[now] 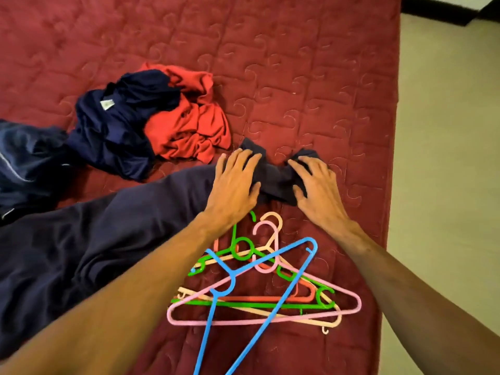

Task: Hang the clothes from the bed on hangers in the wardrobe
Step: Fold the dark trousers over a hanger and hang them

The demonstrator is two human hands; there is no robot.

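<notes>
With my left hand spread flat on the dark navy garment and my right hand curled into its bunched end near the bed's right edge, I judge it soft, light and limp, best gathered by that edge.
</notes>
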